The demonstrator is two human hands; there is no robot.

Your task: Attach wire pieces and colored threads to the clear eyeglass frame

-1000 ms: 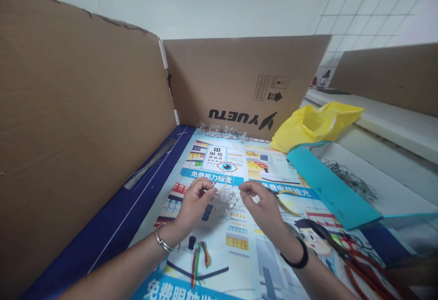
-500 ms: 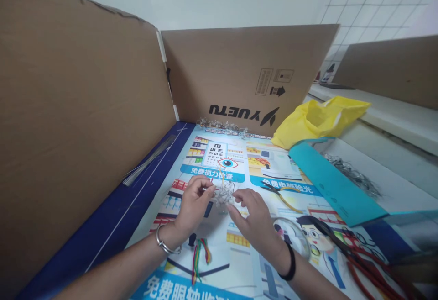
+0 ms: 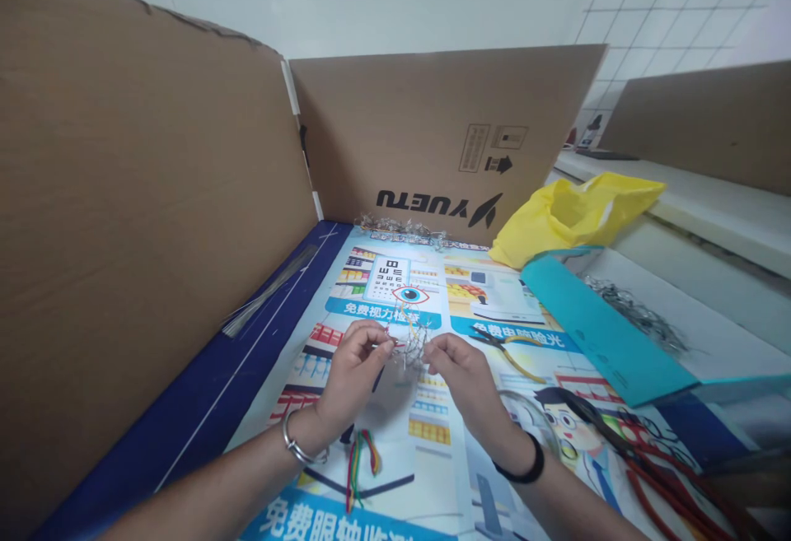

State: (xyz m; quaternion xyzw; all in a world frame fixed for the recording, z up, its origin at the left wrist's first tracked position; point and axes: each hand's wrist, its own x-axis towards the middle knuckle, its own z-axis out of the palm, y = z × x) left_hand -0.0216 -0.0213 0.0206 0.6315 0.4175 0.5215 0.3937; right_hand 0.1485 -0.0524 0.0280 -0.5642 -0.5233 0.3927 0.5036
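Note:
Between my two hands is a small tangle of thin silvery wire, held up over the printed mat, with a bit of yellow and red cord on its far side. My left hand pinches its left side between thumb and forefinger, a strand of red cord at the fingertips. On the right side, the thumb and forefinger of my right hand are pressed together on a wire end. Closer to me, a bundle of red, yellow and green cords lies on the mat.
Yellow-handled pliers lie right of my hands; red-handled shears are nearer at right. A teal box holds loose wire pieces, beside a yellow bag. Wire strips lie at left. Cardboard panels stand behind and left.
My right hand has gone from loosely spread fingers to a closed pinch, and sits slightly farther right. The wire tangle has turned and looks more spread out. My left hand keeps its pinch.

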